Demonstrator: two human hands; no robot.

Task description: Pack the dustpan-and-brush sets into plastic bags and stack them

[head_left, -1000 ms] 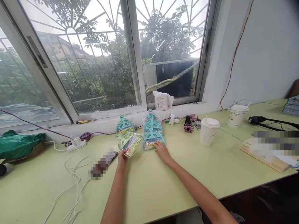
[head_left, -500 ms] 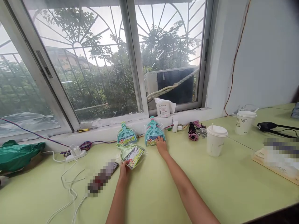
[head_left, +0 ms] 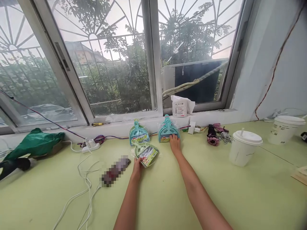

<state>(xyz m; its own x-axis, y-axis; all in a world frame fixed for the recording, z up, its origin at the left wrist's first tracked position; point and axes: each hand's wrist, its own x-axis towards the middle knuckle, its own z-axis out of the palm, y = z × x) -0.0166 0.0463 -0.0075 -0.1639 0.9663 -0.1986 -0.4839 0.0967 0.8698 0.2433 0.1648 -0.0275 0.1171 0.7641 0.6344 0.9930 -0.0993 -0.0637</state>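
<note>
My left hand (head_left: 137, 166) grips the lower left edge of a pale green dustpan-and-brush set (head_left: 146, 154) in clear wrap, with a bright label on it. It is tilted and overlaps the front of a blue dustpan set (head_left: 139, 133) that leans near the window ledge. To the right, a stack of wrapped blue dustpan sets (head_left: 168, 128) leans the same way. My right hand (head_left: 176, 143) lies on the lower right front of this stack, fingers stretched over the brush and label. Its thumb is hard to make out.
A phone (head_left: 115, 172) with a white cable lies left of my arms, near a power strip (head_left: 91, 147) and a green bag (head_left: 33, 143). Rightward are a white adapter (head_left: 192, 127), a folded umbrella (head_left: 212, 135) and lidded cups (head_left: 245, 148). A white packet (head_left: 181, 107) stands on the sill.
The view has turned left and come a little closer, so everything sits further right. My left hand still holds the green set, and my right hand stays on the blue stack.
</note>
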